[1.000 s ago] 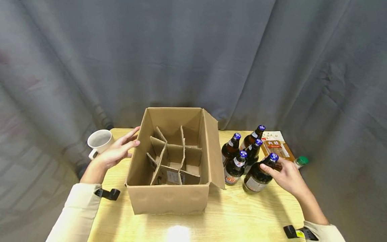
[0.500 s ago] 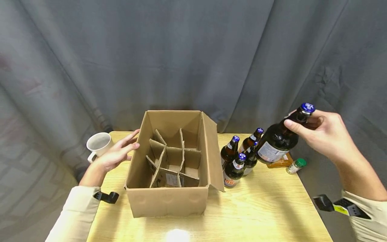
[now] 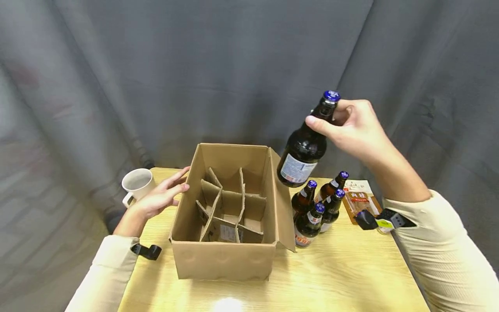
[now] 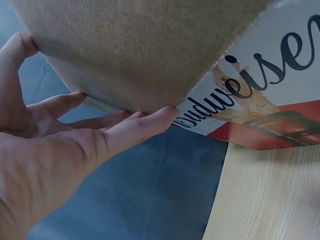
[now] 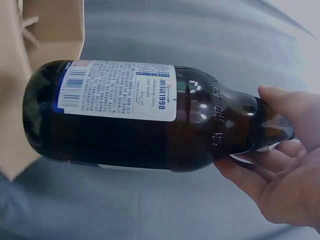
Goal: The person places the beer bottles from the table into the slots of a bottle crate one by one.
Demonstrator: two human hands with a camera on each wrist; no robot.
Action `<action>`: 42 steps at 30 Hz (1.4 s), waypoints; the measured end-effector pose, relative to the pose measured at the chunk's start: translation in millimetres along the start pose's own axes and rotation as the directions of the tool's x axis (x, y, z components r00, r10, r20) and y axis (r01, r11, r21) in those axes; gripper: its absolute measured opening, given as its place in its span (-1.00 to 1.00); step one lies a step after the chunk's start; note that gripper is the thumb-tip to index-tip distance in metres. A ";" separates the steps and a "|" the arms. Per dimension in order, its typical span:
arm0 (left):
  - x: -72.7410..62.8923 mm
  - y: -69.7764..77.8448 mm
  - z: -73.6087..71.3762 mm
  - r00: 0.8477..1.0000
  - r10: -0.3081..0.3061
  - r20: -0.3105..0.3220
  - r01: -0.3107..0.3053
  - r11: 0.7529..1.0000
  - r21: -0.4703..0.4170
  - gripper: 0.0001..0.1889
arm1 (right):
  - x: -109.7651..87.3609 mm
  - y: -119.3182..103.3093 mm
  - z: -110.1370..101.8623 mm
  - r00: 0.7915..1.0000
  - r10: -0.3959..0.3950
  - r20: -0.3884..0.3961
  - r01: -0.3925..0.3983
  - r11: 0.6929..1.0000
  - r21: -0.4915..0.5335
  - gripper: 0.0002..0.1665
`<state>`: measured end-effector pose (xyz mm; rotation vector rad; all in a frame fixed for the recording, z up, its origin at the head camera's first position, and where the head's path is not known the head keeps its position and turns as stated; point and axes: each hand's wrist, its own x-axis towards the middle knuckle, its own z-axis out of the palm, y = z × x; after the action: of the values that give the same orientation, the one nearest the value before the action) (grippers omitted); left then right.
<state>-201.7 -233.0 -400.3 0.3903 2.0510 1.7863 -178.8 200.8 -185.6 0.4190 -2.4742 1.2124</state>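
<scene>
My right hand (image 3: 356,125) grips a dark brown beer bottle (image 3: 302,151) by its neck, tilted, in the air above the right flap of the cardboard box (image 3: 224,260). The bottle has a blue cap and a white back label, seen close in the right wrist view. Cardboard dividers (image 3: 230,201) split the inside of the open box into compartments. My left hand (image 3: 160,197) rests with spread, fairly straight fingers against the box's left side. In the left wrist view the fingertips (image 4: 170,114) touch the box wall (image 4: 135,60), near a printed "Budweiser" face.
Several more blue-capped beer bottles (image 3: 308,227) stand close together right of the box. Behind them lie a brown and white packet (image 3: 358,201) and a jar mostly hidden by the right wrist strap. A white mug (image 3: 138,182) stands left, beside the left hand. A grey curtain hangs behind.
My right hand has lifted the beer bottle off the table, swung it up at the right, then carried it left to the box's flap. The left hand stays at the box.
</scene>
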 end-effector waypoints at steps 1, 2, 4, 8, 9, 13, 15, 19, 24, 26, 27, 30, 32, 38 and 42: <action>0.6 -0.1 0.4 1.000 0.000 -0.002 0.000 1.000 0.001 -0.27 | 5.9 -3.9 6.1 1.000 -0.004 0.015 0.003 1.000 0.014 -0.69; 0.9 0.0 1.0 1.000 -0.001 -0.006 0.001 1.000 0.003 -0.27 | 11.9 -7.0 12.7 1.000 -0.007 0.031 0.006 1.000 0.028 -0.68; 0.6 0.6 2.7 1.000 -0.001 -0.013 0.001 1.000 -0.004 -0.27 | 23.7 -11.7 26.3 0.998 -0.020 0.053 0.016 0.998 0.059 -0.68; 1.3 0.7 6.8 1.000 0.000 -0.016 0.000 0.999 -0.033 -0.27 | 42.9 -12.2 51.4 0.997 -0.017 0.082 0.008 0.994 0.110 -0.69; 2.3 0.7 8.1 1.000 0.001 -0.014 -0.001 0.999 -0.036 -0.27 | 46.1 -10.8 56.1 0.996 -0.017 0.082 0.008 0.993 0.119 -0.69; 6.3 1.1 12.9 1.000 0.005 -0.009 -0.005 1.000 -0.025 -0.28 | 53.5 2.7 70.7 0.997 -0.019 0.078 0.010 0.994 0.107 -0.70; 8.0 1.3 15.2 1.000 0.006 -0.008 -0.006 1.000 -0.021 -0.28 | 54.1 12.8 76.4 0.997 -0.017 0.082 0.009 0.996 0.091 -0.70; 10.5 1.1 19.1 1.000 0.010 -0.005 -0.010 0.999 -0.030 -0.29 | 50.9 37.9 86.6 0.994 0.014 0.104 -0.020 0.998 0.058 -0.67; 9.1 1.3 22.1 1.000 0.018 -0.002 -0.018 1.000 -0.017 -0.30 | 41.7 66.5 102.9 0.988 0.056 0.145 -0.058 0.998 0.007 -0.66; 8.2 1.3 23.0 1.000 0.018 -0.002 -0.019 1.000 -0.011 -0.30 | 38.1 75.2 110.6 0.984 0.067 0.164 -0.064 0.998 -0.024 -0.66; 7.8 1.3 23.6 1.000 0.019 -0.001 -0.019 1.000 -0.010 -0.30 | 36.6 78.8 114.6 0.982 0.072 0.177 -0.068 0.997 -0.033 -0.67; 8.5 2.0 26.2 1.000 0.021 0.008 -0.021 1.000 -0.018 -0.30 | 32.4 89.2 123.9 0.976 0.078 0.203 -0.061 0.995 -0.085 -0.65; 8.7 2.7 27.9 1.000 0.023 0.010 -0.023 0.999 -0.023 -0.30 | 30.2 94.7 129.2 0.973 0.072 0.221 -0.046 0.991 -0.122 -0.63; 7.3 3.2 32.1 1.000 0.018 0.013 -0.018 0.999 -0.036 -0.30 | 25.2 100.8 140.6 0.950 0.036 0.311 0.039 0.972 -0.231 -0.59; 4.9 4.1 33.9 1.000 0.019 0.012 -0.018 0.998 -0.052 -0.30 | 25.6 99.4 145.0 0.930 -0.004 0.368 0.118 0.951 -0.286 -0.60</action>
<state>-190.5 -200.3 -400.6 0.4057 1.9941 1.8398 -268.7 140.5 -326.5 0.6816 -2.8745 0.7582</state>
